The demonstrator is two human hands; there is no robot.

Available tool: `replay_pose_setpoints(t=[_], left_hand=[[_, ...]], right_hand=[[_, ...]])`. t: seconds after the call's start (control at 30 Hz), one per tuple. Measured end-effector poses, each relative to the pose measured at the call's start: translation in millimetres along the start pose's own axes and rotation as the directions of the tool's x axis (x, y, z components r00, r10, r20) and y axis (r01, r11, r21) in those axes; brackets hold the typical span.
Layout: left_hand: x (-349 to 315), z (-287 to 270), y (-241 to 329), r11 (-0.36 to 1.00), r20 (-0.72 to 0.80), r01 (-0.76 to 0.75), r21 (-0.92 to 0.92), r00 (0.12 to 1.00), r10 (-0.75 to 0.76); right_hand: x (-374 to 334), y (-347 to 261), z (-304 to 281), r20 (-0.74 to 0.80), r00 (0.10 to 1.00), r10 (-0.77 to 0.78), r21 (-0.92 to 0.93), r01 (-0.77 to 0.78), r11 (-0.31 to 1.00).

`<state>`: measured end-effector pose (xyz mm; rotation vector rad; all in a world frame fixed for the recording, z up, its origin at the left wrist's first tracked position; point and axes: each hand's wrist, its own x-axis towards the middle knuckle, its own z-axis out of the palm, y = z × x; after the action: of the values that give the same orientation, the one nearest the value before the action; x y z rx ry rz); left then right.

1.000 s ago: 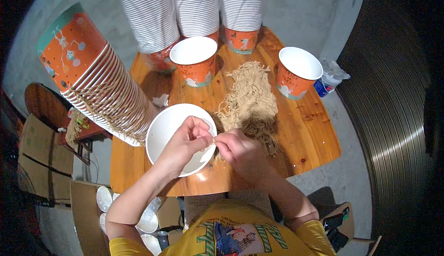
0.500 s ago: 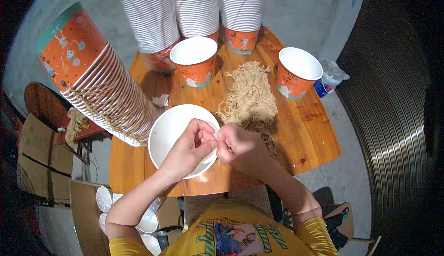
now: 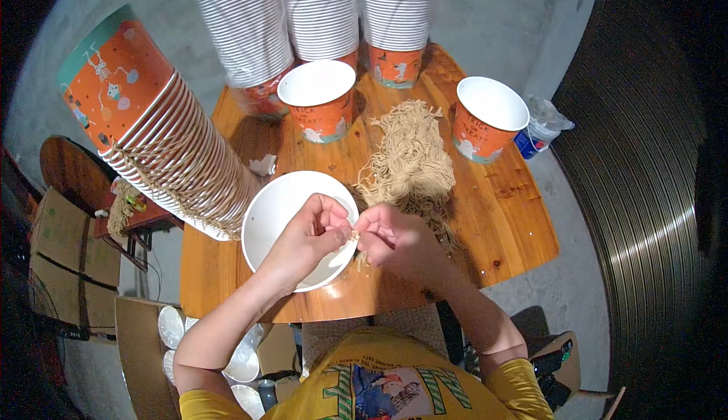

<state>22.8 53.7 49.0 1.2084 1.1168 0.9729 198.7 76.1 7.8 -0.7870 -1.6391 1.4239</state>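
A white-lined paper bucket is at the near middle of the table, its open mouth facing me. At its right rim, my left hand and my right hand meet fingertip to fingertip, both closed in a pinch. Between them shows a small bit of tan cord, and a short tan strand hangs below the right fingers. My left wrist passes over the bucket's mouth. Just beyond the right hand lies a loose heap of tan cords. Most of what the fingers grip is hidden.
At left leans a tall stack of orange buckets with cord handles hanging along it. Single orange buckets stand at the back middle and right. Wrapped bucket stacks line the back. A white scrap lies on the wooden table.
The right fingers have loosened and opened slightly from a tighter fist, and the cord between the fingertips shows more. The bucket has shifted very slightly; the rest looks the same.
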Motion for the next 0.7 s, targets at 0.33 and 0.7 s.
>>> replay_pose_setpoints(t=[0.33, 0.7], left_hand=[[0, 0, 1, 1.0, 0.019, 0.003, 0.009, 1.0, -0.003], [0, 0, 1, 1.0, 0.025, 0.017, 0.005, 1.0, -0.017]], right_hand=[[-1, 0, 4, -0.017, 0.939, -0.345, -0.575, 0.273, 0.771], [-3, -2, 0, -0.011, 0.986, -0.164, -0.301, 0.153, 0.941]])
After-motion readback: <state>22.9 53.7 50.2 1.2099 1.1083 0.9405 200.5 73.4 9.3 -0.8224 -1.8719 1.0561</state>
